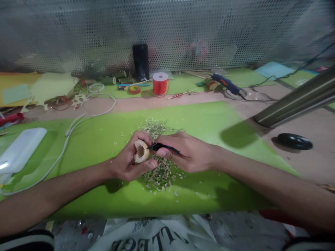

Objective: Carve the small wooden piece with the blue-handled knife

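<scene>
My left hand is wrapped round a short piece of bamboo, its pale hollow end facing me. Gripped in my right hand is a black-handled craft knife, its tip against the right side of the bamboo's rim. Both hands are close together over the green mat. Beneath and around them lies a loose pile of pale and green shavings. Fingers hide the far side of the bamboo and part of the knife handle.
At the back stand a spool of red cord, a black cylinder and a blue glue gun. A metal post and a black oval object are on the right. A white power bank with a cable lies left.
</scene>
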{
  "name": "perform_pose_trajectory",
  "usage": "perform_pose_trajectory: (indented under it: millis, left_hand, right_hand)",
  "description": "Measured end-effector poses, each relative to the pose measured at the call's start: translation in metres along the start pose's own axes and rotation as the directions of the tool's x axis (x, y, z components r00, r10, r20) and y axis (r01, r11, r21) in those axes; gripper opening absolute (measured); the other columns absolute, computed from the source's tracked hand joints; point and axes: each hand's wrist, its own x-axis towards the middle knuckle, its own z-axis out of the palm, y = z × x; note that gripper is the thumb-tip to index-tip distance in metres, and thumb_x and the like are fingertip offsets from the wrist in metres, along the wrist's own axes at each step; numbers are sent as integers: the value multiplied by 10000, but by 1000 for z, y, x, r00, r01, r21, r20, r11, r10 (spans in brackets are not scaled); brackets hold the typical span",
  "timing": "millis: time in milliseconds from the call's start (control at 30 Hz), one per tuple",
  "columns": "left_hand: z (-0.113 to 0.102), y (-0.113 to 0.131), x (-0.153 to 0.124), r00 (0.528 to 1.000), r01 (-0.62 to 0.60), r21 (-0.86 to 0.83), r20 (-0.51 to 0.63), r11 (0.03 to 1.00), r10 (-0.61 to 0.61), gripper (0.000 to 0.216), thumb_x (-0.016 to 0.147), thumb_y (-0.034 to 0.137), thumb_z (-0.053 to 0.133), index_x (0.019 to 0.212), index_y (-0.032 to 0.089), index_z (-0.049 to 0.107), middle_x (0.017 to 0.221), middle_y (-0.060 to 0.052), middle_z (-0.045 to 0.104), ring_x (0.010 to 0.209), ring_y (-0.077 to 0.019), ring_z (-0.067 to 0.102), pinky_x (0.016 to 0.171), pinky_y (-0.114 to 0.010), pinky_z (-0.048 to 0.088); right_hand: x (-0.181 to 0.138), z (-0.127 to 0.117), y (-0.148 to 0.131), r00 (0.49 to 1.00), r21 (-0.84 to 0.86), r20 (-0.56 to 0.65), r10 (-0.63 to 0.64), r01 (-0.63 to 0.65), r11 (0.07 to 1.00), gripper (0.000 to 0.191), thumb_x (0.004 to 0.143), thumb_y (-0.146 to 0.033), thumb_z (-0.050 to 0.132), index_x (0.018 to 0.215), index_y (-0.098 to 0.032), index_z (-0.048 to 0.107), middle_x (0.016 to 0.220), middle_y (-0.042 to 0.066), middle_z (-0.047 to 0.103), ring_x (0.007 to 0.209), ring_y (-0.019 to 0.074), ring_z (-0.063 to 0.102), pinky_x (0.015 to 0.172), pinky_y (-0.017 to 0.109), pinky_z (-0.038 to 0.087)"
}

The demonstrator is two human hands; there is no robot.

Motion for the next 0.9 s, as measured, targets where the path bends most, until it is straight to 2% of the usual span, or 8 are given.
perform_pose_trajectory:
  millis: [167,333,467,633,767,900]
  left_hand:
    - [3,1,-1,1000,-9,-37,5,999,9,307,870,293,579,1090,253,369,917,-29,399,771,-156,423,650,-302,407]
    - [6,0,-3,999,-23,-69,22,997,24,368,886,256,560,1158,263,312,912,-14,385,699,-124,416,623,-295,403]
    - [6,-2,-5,997,-72,3,9,997,72,400,867,237,580,1162,252,310,991,-46,395,844,-166,465,739,-353,449]
    - [5,-3,-6,994,-112,83,11,990,112,451,834,235,615,1168,262,313,972,-49,393,898,-200,443,747,-374,465]
    - [5,-2,-5,992,-130,130,13,983,129,444,828,228,613,1160,263,320,925,-40,385,957,-226,430,780,-395,469]
    - [6,-3,-3,993,-113,95,33,989,111,427,843,247,600,1149,255,303,875,-23,402,908,-218,445,802,-419,449]
  right_hand:
    - [-1,4,-2,998,-86,54,31,-26,996,278,997,-377,274,874,-191,439,665,-3,490,516,108,349,520,253,242]
    - [0,10,-8,994,-222,70,90,-72,972,267,954,-304,270,1045,-142,460,650,18,526,485,120,317,490,260,217]
    - [1,11,-10,994,-221,71,87,-70,973,330,937,-280,284,1173,-107,436,629,17,552,471,123,306,480,256,216]
    - [0,12,-12,986,-219,116,121,-94,971,424,947,-317,255,1261,-77,406,679,50,598,476,130,341,483,260,229]
    - [0,12,-16,973,-262,152,173,-130,956,429,949,-316,256,1247,-60,429,700,70,606,481,135,355,485,270,233]
    - [1,9,-19,967,-281,161,199,-148,948,396,947,-297,247,1198,-71,453,682,59,587,479,129,319,481,268,215]
